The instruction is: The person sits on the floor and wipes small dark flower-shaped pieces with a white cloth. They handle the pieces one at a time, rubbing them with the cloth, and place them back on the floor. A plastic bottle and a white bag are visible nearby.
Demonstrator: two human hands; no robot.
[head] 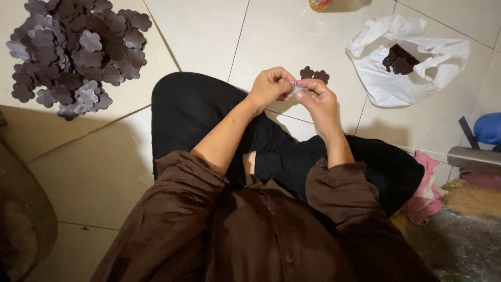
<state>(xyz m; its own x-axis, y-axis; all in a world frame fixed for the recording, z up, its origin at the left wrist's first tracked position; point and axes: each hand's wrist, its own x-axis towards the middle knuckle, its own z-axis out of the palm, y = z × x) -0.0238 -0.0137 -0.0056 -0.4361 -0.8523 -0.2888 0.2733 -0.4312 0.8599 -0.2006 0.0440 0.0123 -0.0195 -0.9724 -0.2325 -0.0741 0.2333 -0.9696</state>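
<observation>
Sitting on a pale tiled floor (292, 36), a person in a brown shirt (250, 230) and black trousers (198, 109) is working with both hands raised over the lap; the left hand (270, 86) is curling into a loose fist, its fingers (284, 78) pinching closed on a small pale grey piece (297, 89) at the tips; the right hand (318, 102) is meeting it from the other side, its fingers (308, 86) also pressing shut on the same piece, so both hands are touching each other around it; the piece is mostly hidden between the fingertips, shape hard to tell; just beyond the hands, two dark brown flower-shaped cutouts (314, 74) are lying flat on the floor, partly covered by the knuckles; at upper left a big heap of flower cutouts (75, 52) is spreading over the tiles, dark brown ones mixing with grey-lilac ones, well apart from the hands; at upper right a white plastic bag (402, 68) is lying open, showing more dark brown cutouts (399, 58) inside; near the right edge a pink cloth (425, 193) is bunching beside the knee, a grey metal tube (472, 155) is sticking in above it, and a blue object (489, 128) is peeking in behind that; a yellowish item (319, 4) is being cut off at the top edge.
</observation>
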